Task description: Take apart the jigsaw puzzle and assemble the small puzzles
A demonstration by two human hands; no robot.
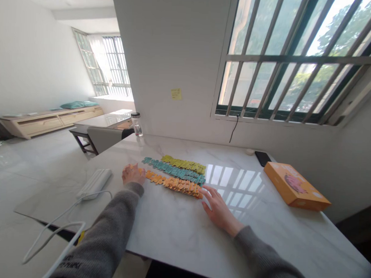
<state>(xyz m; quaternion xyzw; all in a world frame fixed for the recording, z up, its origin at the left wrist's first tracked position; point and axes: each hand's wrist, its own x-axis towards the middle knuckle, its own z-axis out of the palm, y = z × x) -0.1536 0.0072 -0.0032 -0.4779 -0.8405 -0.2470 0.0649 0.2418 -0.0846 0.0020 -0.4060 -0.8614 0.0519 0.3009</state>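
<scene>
Three overlapping rows of jigsaw puzzle pieces lie on the white marbled table: a yellow-green row at the back, a teal row in the middle and an orange row in front. My left hand rests over the left end of the orange row, fingers bent and a little apart, hiding the pieces there. At the opposite end, my right hand is open, its thumb and fingers apart. Its fingertips reach the last orange pieces, and nothing is visibly gripped.
An orange box and a black phone lie on the right. A white power strip with looping cables sits on the left. Toward the back left corner stands a clear bottle. A wall with a barred window borders the table's back.
</scene>
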